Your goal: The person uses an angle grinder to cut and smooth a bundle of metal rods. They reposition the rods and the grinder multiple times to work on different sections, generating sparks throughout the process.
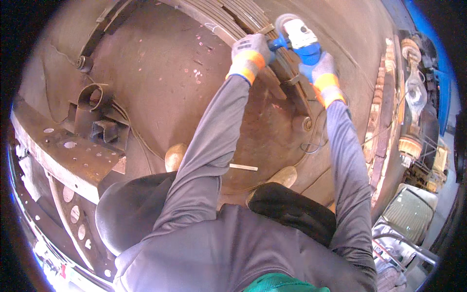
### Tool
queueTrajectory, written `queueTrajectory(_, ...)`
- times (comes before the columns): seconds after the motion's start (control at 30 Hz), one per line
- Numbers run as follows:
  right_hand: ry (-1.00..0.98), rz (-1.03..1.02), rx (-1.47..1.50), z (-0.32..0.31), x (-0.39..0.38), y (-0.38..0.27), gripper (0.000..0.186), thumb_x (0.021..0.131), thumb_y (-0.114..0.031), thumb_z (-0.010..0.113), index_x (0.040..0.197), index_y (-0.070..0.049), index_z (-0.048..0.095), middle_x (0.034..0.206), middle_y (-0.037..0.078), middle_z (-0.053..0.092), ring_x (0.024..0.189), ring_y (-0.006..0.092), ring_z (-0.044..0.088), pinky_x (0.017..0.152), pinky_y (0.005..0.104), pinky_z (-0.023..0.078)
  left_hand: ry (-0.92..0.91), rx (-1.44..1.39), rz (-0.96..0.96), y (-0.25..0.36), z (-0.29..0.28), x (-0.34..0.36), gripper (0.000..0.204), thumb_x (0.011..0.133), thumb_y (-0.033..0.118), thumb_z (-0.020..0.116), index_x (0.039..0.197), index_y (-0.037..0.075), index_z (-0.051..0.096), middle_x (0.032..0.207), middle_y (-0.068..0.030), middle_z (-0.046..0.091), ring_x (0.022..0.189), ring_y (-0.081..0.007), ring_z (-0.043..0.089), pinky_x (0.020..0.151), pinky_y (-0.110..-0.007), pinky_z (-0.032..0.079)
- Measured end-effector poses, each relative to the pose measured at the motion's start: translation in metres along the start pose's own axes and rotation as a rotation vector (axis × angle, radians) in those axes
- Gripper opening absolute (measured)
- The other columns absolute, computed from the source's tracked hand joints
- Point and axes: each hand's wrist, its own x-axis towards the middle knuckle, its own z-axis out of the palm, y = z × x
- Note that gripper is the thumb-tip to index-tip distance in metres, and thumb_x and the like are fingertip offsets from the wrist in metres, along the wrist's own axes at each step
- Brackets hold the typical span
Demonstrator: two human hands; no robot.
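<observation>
With both arms stretched forward, I hold a blue and white angle grinder (302, 36) over a leaf spring stack (291, 80) lying on the brown floor. My left hand (249, 52), in a grey and orange glove, is closed around the grinder's blue side handle. The matching gloved right hand (323, 73) grips the blue rear body. At the far end of the tool is its round disc (287, 22), close to the long steel leaves; whether it touches them I cannot tell. A clamp band wraps the stack, and a rolled eye (306, 123) ends it nearer to me.
A holed steel beam (58, 152) stands at the left beside a short pipe piece (93, 96) and a square tube. A thin pale strip (243, 167) lies between my shoes. At the right are stacked bars (380, 107) and a vehicle axle (415, 92). A dark cord loops near the spring eye.
</observation>
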Motion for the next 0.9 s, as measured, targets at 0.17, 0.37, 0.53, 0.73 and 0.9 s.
queueTrajectory(0.17, 0.021, -0.063, 0.073, 0.032, 0.015, -0.022, 0.031, 0.07, -0.021, 0.081, 0.095, -0.004, 0.076, 0.088, 0.015, 0.077, 0.082, 0.0254, 0.075, 0.077, 0.0421, 0.056, -0.013, 0.09, 0.019, -0.029, -0.022, 0.026, 0.037, 0.082, 0.032, 0.07, 0.108, 0.008, 0.08, 0.107, -0.0206, 0.076, 0.102, -0.0359, 0.075, 0.089, -0.044, 0.058)
queueTrajectory(0.37, -0.032, 0.012, 0.039, 0.033, 0.021, 0.01, 0.028, 0.069, -0.023, 0.08, 0.09, -0.005, 0.076, 0.083, 0.015, 0.076, 0.076, 0.0278, 0.075, 0.071, 0.0417, 0.057, -0.069, 0.145, 0.162, -0.021, 0.0, 0.052, 0.035, 0.084, 0.037, 0.072, 0.106, 0.01, 0.079, 0.105, -0.0206, 0.076, 0.101, -0.0371, 0.074, 0.087, -0.046, 0.058)
queueTrajectory(0.53, 0.075, 0.044, 0.031, 0.029, -0.017, 0.038, 0.029, 0.069, -0.023, 0.081, 0.09, -0.005, 0.076, 0.083, 0.015, 0.077, 0.076, 0.0298, 0.075, 0.071, 0.0434, 0.057, -0.112, 0.139, 0.172, 0.007, 0.007, 0.012, 0.033, 0.083, 0.027, 0.067, 0.106, 0.007, 0.079, 0.11, -0.021, 0.075, 0.103, -0.0367, 0.074, 0.088, -0.044, 0.058)
queueTrajectory(0.73, 0.04, 0.039, 0.272, 0.042, -0.035, 0.011, 0.036, 0.068, -0.026, 0.084, 0.095, -0.004, 0.075, 0.086, 0.017, 0.077, 0.078, 0.0326, 0.076, 0.073, 0.0442, 0.057, -0.159, 0.227, 0.098, -0.009, -0.008, 0.014, 0.034, 0.08, 0.028, 0.068, 0.105, 0.008, 0.08, 0.105, -0.0203, 0.076, 0.1, -0.0366, 0.075, 0.087, -0.044, 0.058)
queueTrajectory(0.9, 0.051, 0.071, 0.12, 0.042, -0.021, -0.001, 0.037, 0.068, -0.026, 0.084, 0.096, -0.004, 0.075, 0.087, 0.017, 0.076, 0.073, 0.0311, 0.074, 0.072, 0.0438, 0.057, -0.096, 0.191, 0.118, -0.02, -0.005, 0.028, 0.033, 0.078, 0.025, 0.069, 0.103, 0.007, 0.08, 0.104, -0.0197, 0.077, 0.099, -0.0362, 0.075, 0.087, -0.044, 0.058)
